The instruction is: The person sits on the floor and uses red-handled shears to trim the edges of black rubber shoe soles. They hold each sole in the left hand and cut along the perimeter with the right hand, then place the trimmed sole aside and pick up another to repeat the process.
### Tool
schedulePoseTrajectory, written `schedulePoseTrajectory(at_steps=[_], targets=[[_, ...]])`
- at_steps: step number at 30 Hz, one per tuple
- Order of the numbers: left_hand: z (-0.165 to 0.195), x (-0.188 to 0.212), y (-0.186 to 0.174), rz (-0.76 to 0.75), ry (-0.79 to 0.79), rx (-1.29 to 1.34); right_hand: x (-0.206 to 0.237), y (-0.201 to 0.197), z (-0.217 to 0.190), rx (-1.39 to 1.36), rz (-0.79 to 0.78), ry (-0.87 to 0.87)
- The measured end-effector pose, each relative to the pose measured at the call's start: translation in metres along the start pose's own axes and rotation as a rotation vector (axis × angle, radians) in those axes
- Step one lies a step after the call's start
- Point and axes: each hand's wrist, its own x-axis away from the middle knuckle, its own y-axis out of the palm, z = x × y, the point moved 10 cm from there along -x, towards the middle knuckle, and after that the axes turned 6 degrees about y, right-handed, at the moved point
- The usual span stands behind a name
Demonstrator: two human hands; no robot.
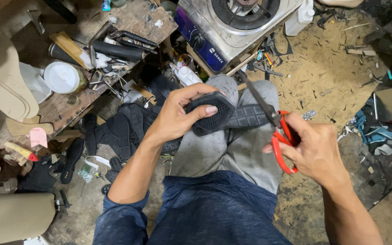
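1. Over the lap, a black rubber sole (pixel 225 115) is held by the left hand (pixel 178 115); the fingers are curled tightly around its near end and the thumb is pressed flat on the patterned face, apparently so that the edge is kept steady and turned toward the blades.
2. Red-handled scissors (pixel 277 136) are gripped by the right hand (pixel 316 152), with fingers passed through the loops and closed on them. The blades are pointed up and away and lie against the far edge of the sole; how far they are parted cannot be told.
3. Beyond the knees, a gas stove (pixel 232 22) is seen.
4. At left, a cluttered wooden bench (pixel 69 109) carries a white lidded tub (pixel 62 77).
5. Scraps are scattered on the floor (pixel 323 72).
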Motion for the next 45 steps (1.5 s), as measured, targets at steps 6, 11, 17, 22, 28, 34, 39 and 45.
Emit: schedulePoseTrajectory(at_steps=[6,11,17,22,28,34,39,45], targets=[[-0.004,0.0,-0.003,0.033,0.044,0.121,0.006,0.013,0.02,0.008,-0.015,0.063],[-0.015,0.002,-0.003,0.075,0.01,0.222,0.006,0.031,0.021,-0.155,-0.08,0.082],[-0.021,0.003,0.003,0.123,-0.013,0.287,0.008,0.05,0.007,-0.377,-0.144,0.028],[-0.018,0.001,0.005,0.136,-0.019,0.296,0.012,0.061,0.012,-0.382,-0.168,0.01],[0.005,-0.001,-0.007,0.213,0.069,-0.298,0.015,0.067,0.037,-0.538,-0.138,0.112],[0.003,0.002,-0.066,0.739,0.302,0.438,0.021,0.077,0.057,-0.836,-0.121,0.259],[-0.037,-0.007,-0.031,0.602,-0.025,0.887,0.014,0.077,0.052,-0.905,-0.062,0.215],[-0.059,0.004,0.026,0.443,-0.122,0.992,0.011,0.079,0.034,-0.799,-0.113,0.221]])
